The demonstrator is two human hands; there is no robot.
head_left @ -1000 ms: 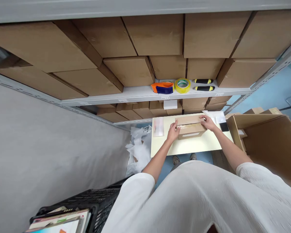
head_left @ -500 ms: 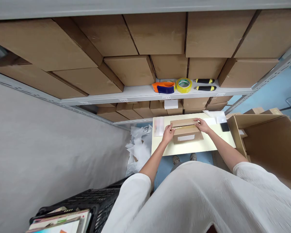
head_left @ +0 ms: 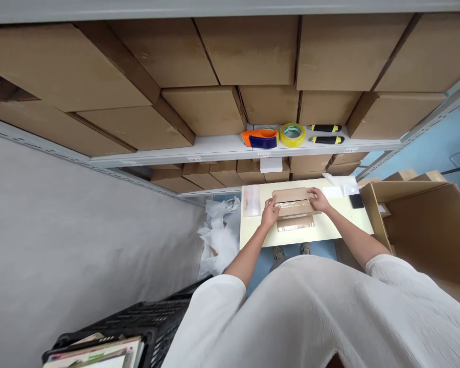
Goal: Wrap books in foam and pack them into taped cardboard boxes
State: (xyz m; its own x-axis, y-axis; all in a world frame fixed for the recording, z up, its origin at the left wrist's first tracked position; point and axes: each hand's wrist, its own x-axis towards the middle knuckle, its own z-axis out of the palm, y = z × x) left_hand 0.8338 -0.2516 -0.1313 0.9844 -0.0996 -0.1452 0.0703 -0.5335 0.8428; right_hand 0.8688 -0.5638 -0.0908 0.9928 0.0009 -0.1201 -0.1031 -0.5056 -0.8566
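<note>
Cardboard box (head_left: 294, 202) between left (head_left: 269, 212) and right hand (head_left: 319, 200).

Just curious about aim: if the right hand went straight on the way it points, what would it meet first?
Probably the small cardboard box, whose right end the right hand seems to grip; exact depth is unclear.

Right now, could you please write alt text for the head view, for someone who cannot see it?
The left hand and right hand hold a taped cardboard box at a pale tabletop. Beyond, a grey shelf holds larger boxes, a yellow tape roll and two black-and-yellow tools.
</note>
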